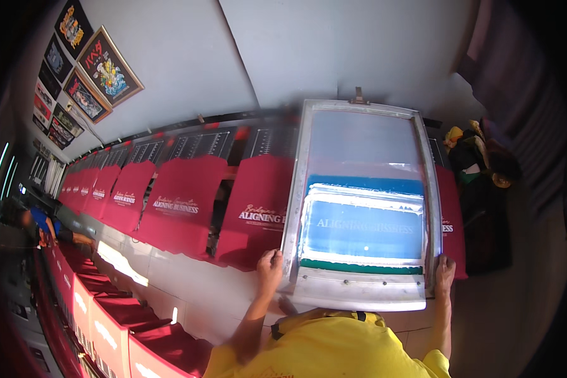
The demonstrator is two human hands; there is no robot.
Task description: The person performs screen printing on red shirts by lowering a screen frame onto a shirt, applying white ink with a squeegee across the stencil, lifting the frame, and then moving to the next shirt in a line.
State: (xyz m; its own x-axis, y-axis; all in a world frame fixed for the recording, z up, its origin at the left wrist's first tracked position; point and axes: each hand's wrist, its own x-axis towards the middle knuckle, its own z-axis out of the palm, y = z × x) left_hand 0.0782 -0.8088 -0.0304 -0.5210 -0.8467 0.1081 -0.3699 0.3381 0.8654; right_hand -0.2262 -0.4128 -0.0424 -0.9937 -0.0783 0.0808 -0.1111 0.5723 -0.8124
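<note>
Both my hands hold a large screen-printing frame (429,195), one at each side near its lower end. My left hand (269,269) is closed on the left edge, and my right hand (446,271) is closed on the right edge. The frame has a pale metal rim, a blue stencil (362,230) with lettering in its mesh, and a strip of green along the lower part. A white bar (359,290) with bolts crosses the near end. Beneath the frame lies a red shirt (452,249), mostly hidden, its right part showing.
To the left, a row of red printed shirts (179,205) runs along the wall on boards. A second row of red shirts (107,324) stands at the lower left, with another person (44,227) beyond. Framed prints (110,66) hang on the wall. Cloths (479,157) are heaped at the right.
</note>
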